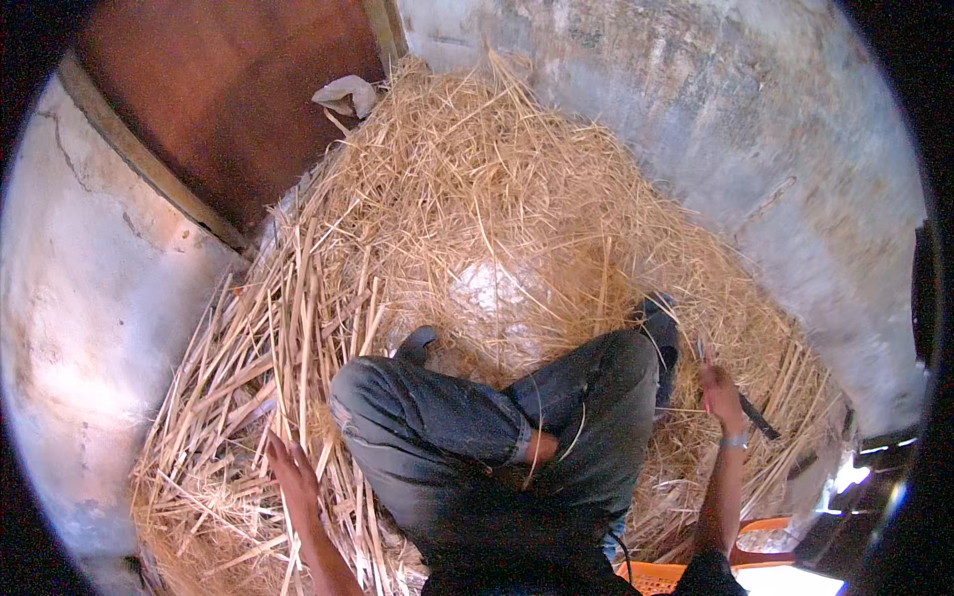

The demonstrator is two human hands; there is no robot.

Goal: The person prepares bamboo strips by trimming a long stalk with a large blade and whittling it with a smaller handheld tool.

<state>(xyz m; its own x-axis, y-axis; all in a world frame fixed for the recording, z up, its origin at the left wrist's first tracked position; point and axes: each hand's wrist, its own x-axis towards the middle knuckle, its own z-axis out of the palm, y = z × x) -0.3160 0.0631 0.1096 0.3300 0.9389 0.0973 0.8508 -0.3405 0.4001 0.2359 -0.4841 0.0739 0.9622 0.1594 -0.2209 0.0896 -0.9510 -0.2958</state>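
My left hand [291,472] hovers over or rests on the stalks at the left, its fingers apart and nothing in them. Long dry straw stalks [298,328] lie around and beyond it. At the right, my right hand [720,392] is closed around a slim tool with a dark, bar-like end [763,425] that sticks out toward the lower right. A thin, narrow tip shows on the other side of the fist; its exact kind is not clear. Finer loose straw [517,169] forms a heap in front of my crossed legs [437,417].
A pale, shiny patch [492,288] shows among the straw ahead. Plastered walls [715,109] rise right and left, with a brown door-like panel [238,89] far left. A whitish scrap [348,96] lies by it. An orange plastic basket [656,578] stands near my right elbow.
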